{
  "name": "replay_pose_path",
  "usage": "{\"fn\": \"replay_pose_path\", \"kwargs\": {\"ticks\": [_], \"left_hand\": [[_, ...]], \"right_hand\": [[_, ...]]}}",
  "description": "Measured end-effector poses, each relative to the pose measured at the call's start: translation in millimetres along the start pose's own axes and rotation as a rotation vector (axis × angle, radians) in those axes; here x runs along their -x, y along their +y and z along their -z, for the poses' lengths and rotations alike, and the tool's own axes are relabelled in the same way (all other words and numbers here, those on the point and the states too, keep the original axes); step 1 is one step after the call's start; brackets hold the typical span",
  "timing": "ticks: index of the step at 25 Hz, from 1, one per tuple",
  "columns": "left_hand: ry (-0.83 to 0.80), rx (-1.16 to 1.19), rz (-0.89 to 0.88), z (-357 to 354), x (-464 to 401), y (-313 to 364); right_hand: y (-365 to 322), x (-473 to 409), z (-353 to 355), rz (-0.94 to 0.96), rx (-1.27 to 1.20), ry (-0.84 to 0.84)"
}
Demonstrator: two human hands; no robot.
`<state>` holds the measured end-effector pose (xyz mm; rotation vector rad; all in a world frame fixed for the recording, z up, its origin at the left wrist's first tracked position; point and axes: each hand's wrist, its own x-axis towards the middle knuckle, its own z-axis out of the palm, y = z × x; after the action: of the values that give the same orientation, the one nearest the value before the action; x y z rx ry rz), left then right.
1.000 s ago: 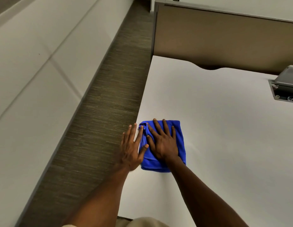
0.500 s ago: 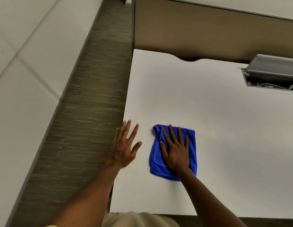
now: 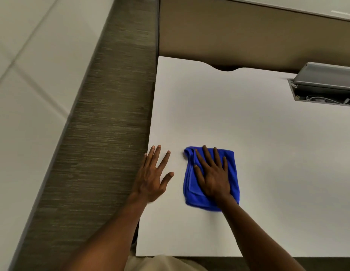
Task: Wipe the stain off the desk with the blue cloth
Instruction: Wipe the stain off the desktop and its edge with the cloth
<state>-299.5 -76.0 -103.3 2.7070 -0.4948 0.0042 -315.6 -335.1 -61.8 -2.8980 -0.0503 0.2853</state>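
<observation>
Both hands apart now: right hand (image 3: 213,174) slid blue cloth (image 3: 210,178) rightward.

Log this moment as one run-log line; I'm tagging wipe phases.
phase: wiping | right hand: flat on blue cloth, pressing it to desk | left hand: flat on desk edge, off cloth | stain: none visible

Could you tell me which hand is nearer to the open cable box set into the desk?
Right. The right hand lies on the blue cloth, below-left of the cable box; the left hand rests farther left, at the desk edge.
</observation>
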Motion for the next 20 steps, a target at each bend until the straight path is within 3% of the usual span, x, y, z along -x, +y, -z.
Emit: {"fn": "replay_pose_path", "kwargs": {"ticks": [4, 9, 16, 20], "left_hand": [[0.026, 0.073, 0.004, 1.4, -0.1, 0.5], [0.098, 0.141, 0.016, 1.8, 1.2, -2.0], [0.046, 0.094, 0.017, 2.3, -0.9, -2.6], [0.022, 0.075, 0.056, 1.6, -0.5, 0.2]], "right_hand": [[-46.2, -58.4, 3.0, -0.145, -0.021, 0.021], [-108.4, -59.3, -11.5, 0.105, -0.028, -0.034], [-20.0, 27.3, -18.7, 0.122, 0.024, 0.030], [3.6, -8.6, 1.4, -0.103, 0.022, 0.030]]}}
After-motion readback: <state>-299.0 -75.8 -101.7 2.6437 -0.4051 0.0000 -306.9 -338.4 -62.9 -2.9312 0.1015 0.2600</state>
